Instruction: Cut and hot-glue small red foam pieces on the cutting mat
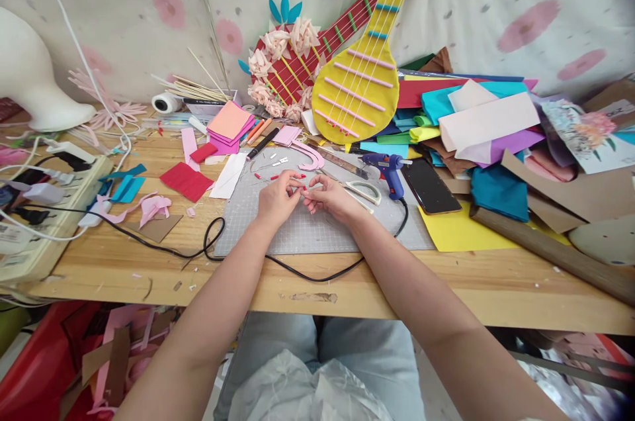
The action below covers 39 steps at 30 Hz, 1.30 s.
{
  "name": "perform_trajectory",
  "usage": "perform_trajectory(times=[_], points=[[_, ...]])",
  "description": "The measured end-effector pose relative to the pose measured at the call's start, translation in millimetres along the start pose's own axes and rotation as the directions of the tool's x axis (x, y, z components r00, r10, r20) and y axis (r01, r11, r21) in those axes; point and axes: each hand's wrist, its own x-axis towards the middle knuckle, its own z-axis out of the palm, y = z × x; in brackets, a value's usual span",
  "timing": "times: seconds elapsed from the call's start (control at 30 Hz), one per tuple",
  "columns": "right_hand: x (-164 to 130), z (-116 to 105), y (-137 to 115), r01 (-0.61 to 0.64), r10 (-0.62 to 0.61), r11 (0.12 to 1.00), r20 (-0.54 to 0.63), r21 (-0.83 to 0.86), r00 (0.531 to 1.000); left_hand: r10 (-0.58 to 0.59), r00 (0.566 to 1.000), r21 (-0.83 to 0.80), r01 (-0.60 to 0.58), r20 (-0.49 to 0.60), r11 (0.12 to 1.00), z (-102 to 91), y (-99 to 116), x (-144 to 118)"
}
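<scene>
My left hand (278, 198) and my right hand (328, 196) meet over a grey cutting mat (317, 235). Together their fingertips pinch a tiny red strip piece (301, 188). More small red and white pieces (274, 168) lie scattered on the mat just beyond my fingers. A pink curved foam shape (308, 155) rests at the mat's far edge. A blue glue gun (387, 168) stands just right of my right hand, beside white-handled scissors (366, 192).
A black phone (429, 187) lies on yellow paper (459, 230). Stacks of coloured foam sheets (476, 123) fill the right. A yellow and red craft guitar (354, 77) leans at the back. A power strip (44, 209) and cables sit left; a black cord (208, 243) crosses the wooden table (397, 288).
</scene>
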Motion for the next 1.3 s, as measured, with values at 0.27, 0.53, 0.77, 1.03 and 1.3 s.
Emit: perform_trajectory(times=[0.27, 0.53, 0.77, 1.03, 1.3], points=[[1, -3, 2, -0.013, 0.012, 1.000, 0.035, 0.020, 0.999, -0.007, 0.994, -0.021, 0.005, -0.108, 1.000, 3.9, -2, -1], [2, -7, 2, -0.011, 0.011, 1.000, 0.012, 0.015, 1.000, 0.013, 0.996, -0.059, -0.018, -0.083, 0.998, 1.9, -2, -1], [4, -9, 3, -0.013, 0.013, 1.000, -0.011, 0.018, 1.000, 0.020, 0.998, 0.029, -0.019, -0.058, 0.999, 4.2, 0, -3], [-2, -3, 0, -0.018, 0.016, 0.999, -0.056, -0.027, 0.998, 0.144, 0.990, 0.119, -0.143, -0.002, 0.983, 11.1, -6, -4], [-2, -8, 2, -0.024, 0.026, 0.997, 0.036, -0.079, 0.999, 0.106, 0.990, 0.121, -0.095, -0.090, 0.988, 13.4, -7, -6]])
